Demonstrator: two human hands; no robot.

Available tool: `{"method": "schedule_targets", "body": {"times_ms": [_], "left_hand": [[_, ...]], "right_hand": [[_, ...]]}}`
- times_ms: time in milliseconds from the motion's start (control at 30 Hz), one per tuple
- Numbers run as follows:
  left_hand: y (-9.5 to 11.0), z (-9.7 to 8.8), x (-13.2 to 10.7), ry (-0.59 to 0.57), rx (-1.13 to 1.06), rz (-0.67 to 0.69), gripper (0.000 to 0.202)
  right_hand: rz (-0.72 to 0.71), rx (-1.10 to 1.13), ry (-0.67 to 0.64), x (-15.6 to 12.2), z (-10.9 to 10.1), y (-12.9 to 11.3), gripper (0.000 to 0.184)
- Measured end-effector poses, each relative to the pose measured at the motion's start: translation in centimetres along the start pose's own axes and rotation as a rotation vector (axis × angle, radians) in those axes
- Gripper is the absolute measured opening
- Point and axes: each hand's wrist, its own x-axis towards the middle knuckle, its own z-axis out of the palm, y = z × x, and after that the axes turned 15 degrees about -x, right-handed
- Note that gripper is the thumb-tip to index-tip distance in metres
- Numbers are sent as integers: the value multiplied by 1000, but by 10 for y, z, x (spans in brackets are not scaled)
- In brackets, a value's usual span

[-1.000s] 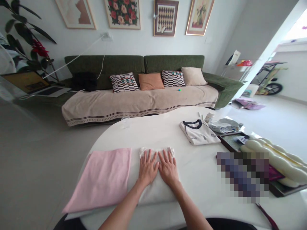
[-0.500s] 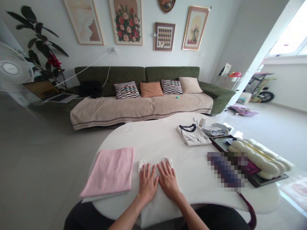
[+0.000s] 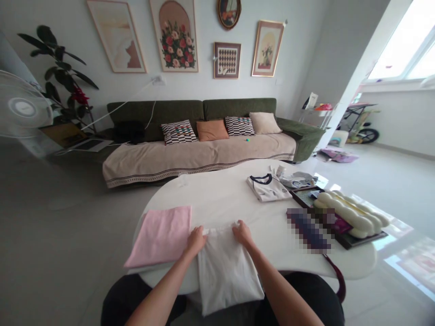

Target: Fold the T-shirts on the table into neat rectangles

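A white garment (image 3: 226,269) lies lengthwise before me on the white table (image 3: 210,190), its near end hanging past the table's front edge. I cannot make out what kind of garment it is. My left hand (image 3: 197,239) pinches its far left corner, fingers closed. At the far right corner, my right hand (image 3: 242,232) grips the cloth the same way. Left of my left hand is a folded pink cloth (image 3: 165,237), lying flat. Farther back to the right rests a folded white T-shirt (image 3: 269,188) with a dark collar.
On the table's right, a dark tray (image 3: 350,242) carries a puffy cream-coloured object (image 3: 351,213). A blurred-out dark item (image 3: 309,231) with a purple strap (image 3: 338,276) lies nearer. Crumpled plastic (image 3: 299,179) sits behind. Beyond the table stands a green sofa (image 3: 156,111); a fan (image 3: 25,106) is at left.
My hands, lying flat with fingers spread on the white garment before, have parted to its far corners and closed on them. The view has shifted slightly.
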Motion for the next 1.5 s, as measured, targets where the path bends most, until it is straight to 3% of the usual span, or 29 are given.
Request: {"method": "schedule_targets", "body": {"times_ms": [100, 233, 333, 433, 500, 567, 667, 733, 767, 833, 933, 1000, 1067, 1167, 1300, 1400, 1500], "left_hand": [[9, -20, 2, -60, -104, 8, 13], [41, -68, 10, -128, -243, 134, 18], [80, -103, 3, -51, -319, 338, 23], [117, -114, -24, 31, -306, 510, 21], [130, -102, -48, 5, -258, 574, 23], [129, -78, -69, -115, -197, 591, 31], [108, -37, -84, -448, -140, 581, 40], [87, -16, -77, -580, -122, 583, 37], [75, -8, -67, -564, -104, 571, 34], [54, 0, -42, -390, -26, 489, 34], [26, 5, -6, -144, 136, 312, 41], [13, 6, 5, -102, 203, 268, 43], [4, 7, 3, -92, 242, 269, 43], [2, 6, -16, -87, 307, 260, 43], [12, 10, -54, -152, 354, 269, 46], [31, 39, -86, -292, 285, 262, 54], [61, 90, -113, -472, 128, 221, 64]], "right_hand": [[-25, 111, -84, 7, -20, 1, 30], [-112, 254, -51, 28, -78, 7, 17], [-199, 364, 66, 37, -129, 10, 17], [-267, 447, 165, 29, -157, 20, 19], [-280, 458, 212, 16, -155, 33, 17], [-256, 416, 232, 0, -138, 52, 15], [-178, 313, 226, -25, -102, 78, 19], [-131, 265, 223, -43, -79, 82, 26], [-110, 249, 222, -52, -68, 78, 27], [-107, 221, 211, -68, -48, 57, 27], [-255, 110, 132, -89, -17, 8, 33], [-368, -17, 39, -98, 1, -19, 44], [-432, -111, -25, -102, 13, -29, 46], [-473, -139, -49, -97, 16, -12, 34], [-503, -154, -62, -78, -5, 42, 33], [-450, -176, -61, -58, -21, 79, 32], [-355, -167, -19, -35, -29, 101, 29]]}}
